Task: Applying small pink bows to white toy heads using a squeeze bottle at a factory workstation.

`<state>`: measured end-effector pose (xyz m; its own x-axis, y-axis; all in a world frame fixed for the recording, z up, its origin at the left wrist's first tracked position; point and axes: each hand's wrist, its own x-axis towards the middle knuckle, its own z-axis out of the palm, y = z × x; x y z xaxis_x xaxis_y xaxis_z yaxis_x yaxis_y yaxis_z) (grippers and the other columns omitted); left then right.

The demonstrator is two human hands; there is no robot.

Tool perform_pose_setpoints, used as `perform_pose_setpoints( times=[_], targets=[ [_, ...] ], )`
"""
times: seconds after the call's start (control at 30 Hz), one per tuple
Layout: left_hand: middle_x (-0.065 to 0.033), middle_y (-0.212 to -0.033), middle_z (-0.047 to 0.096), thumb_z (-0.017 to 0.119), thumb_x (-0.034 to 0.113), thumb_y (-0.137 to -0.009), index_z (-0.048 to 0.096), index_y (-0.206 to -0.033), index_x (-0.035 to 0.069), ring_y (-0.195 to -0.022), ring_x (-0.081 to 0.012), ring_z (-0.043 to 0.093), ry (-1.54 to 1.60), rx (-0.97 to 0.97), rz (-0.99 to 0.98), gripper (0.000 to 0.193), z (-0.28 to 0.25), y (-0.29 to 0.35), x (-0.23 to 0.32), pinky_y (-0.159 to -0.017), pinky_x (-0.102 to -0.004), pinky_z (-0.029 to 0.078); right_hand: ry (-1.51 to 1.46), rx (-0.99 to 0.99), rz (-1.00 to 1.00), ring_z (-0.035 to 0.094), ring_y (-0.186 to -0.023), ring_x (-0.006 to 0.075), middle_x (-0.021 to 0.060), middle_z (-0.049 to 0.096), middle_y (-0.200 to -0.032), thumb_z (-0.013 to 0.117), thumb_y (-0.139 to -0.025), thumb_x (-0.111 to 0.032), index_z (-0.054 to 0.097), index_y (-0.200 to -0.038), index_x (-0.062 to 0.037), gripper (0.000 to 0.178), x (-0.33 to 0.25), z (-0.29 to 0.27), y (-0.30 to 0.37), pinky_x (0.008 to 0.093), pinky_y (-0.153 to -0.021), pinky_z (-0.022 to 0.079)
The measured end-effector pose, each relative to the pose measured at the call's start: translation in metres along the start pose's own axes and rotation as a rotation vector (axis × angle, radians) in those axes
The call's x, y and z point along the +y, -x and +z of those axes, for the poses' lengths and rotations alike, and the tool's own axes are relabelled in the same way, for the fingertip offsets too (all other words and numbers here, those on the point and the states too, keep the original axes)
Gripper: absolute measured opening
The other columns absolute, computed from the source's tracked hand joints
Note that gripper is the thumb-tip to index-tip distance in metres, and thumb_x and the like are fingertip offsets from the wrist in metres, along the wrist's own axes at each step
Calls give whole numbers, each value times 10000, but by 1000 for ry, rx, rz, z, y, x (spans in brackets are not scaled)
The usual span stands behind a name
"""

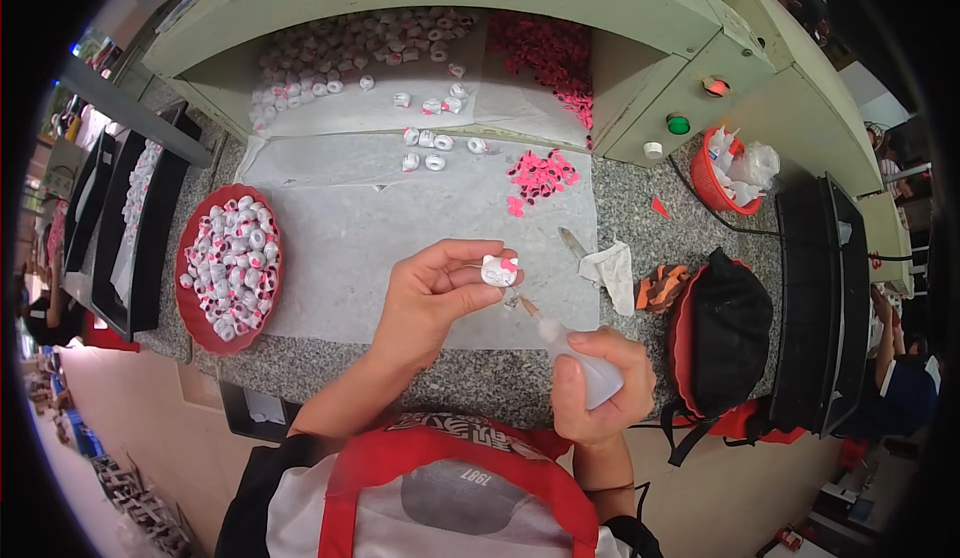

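Well left of the left hand (425,293), a red, scalloped oval tray (183,308) holds heaped white pieces (232,268), the lower ones buried. The left thumb and fingers pinch a small white cat-head-shaped piece (495,272) with a pink bow, covering its edges. Just right, the right hand (605,383) wraps a translucent squeeze bottle (598,376), partly hiding it; whether its tip touches anything is unclear.

- White piece (497,275): glossy, smooth finish is seen.
- Squeeze bottle (599,382): made of translucent, smooth plastic.
- Worktop (640,190): speckled, stone-like; partly covered by matt, wrinkled paper sheet (310,248).
- Cabinet (700,70): coated in scuffed paint.
- Basket (704,180): made of plastic.
- Black cover (735,338): made of matt cloth.
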<state>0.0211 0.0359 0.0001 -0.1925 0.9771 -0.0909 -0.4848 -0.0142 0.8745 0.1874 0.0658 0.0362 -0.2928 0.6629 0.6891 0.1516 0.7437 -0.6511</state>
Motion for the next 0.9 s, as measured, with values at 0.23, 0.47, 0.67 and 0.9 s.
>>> perform_pose_setpoints(
  times=[0.23,0.47,0.67,0.9],
  targets=[
    [-160,-1031,569,581,-90,-711,511,-1054,-23,-938,-260,578,97,-24,-48,356,-1,0,2,-831,-336,467,-4,-31,2,517,-440,171,81,588,-651,606,-636,14,523,-842,8,222,-2,1,1,254,-405,410],
    [-158,-1028,571,580,-88,-714,515,-1043,-20,-940,-260,577,98,-34,-29,342,-3,1,2,-840,-346,461,32,-17,50,532,-495,181,90,586,-674,602,-657,-36,534,-828,0,188,0,0,0,263,-469,426],
    [-155,-1022,574,581,-92,-710,518,-1039,-20,-936,-260,579,88,-23,-33,343,-2,1,3,-841,-347,456,32,-34,-10,527,-451,181,79,587,-653,610,-638,10,531,-825,5,202,0,-4,-2,261,-418,421],
    [-152,-1010,579,584,-94,-701,519,-1039,-22,-925,-257,584,65,-32,-49,352,-1,1,1,-832,-343,460,15,-48,117,547,-550,177,110,590,-695,597,-688,-114,554,-808,-7,166,-3,-2,4,262,-521,433]
  ],
)
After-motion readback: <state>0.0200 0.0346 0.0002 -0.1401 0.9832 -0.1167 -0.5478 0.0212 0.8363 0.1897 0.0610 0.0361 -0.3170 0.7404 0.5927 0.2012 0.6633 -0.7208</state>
